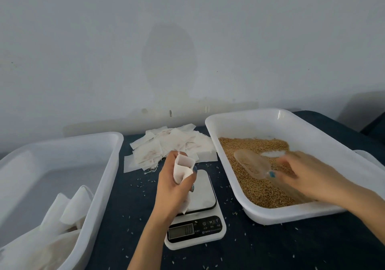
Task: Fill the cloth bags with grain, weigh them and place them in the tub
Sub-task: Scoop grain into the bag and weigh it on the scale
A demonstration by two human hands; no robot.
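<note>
Above the scale [203, 196], the left hand [173, 188] grips a cloth bag [183, 170] mouth-up while, right of the scale, the right hand [310, 178] holds a clear scoop [251, 165] in the grain [258, 192]; spreading the mouth wide before pouring should limit spills, with the tub [104, 165] left of the scale.

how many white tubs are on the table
2. The left tub holds cloth bags; the right tub holds grain. A white edge behind the right tub may be a third, mostly hidden.
</note>
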